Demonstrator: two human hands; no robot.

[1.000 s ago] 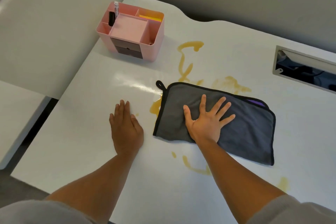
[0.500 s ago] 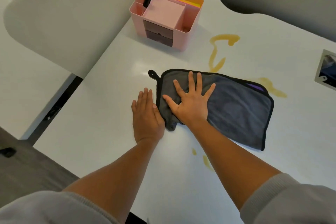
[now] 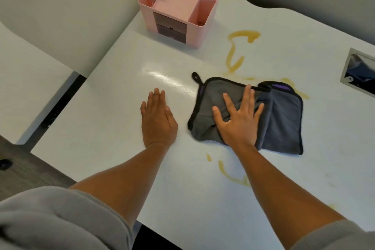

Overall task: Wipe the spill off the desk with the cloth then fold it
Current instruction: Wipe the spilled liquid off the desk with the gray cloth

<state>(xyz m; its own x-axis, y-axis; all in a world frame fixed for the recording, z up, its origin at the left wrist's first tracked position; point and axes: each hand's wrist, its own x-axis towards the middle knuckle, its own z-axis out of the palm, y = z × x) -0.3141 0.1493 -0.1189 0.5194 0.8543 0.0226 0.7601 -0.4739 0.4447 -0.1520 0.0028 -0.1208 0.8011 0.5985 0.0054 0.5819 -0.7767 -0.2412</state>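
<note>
Grey cloth (image 3: 284, 119) lay bunched under your splayed right hand (image 3: 238, 122), mid-wipe; left hand (image 3: 158, 122) flat, empty. Next: sweep amber spill (image 3: 235, 55).

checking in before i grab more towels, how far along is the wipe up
Done: little that shows. In hand: the right hand presses flat on the bunched cloth; the left hand rests on the desk. Left: yellow spill beyond the cloth, streaks nearer the person, then folding.
</note>
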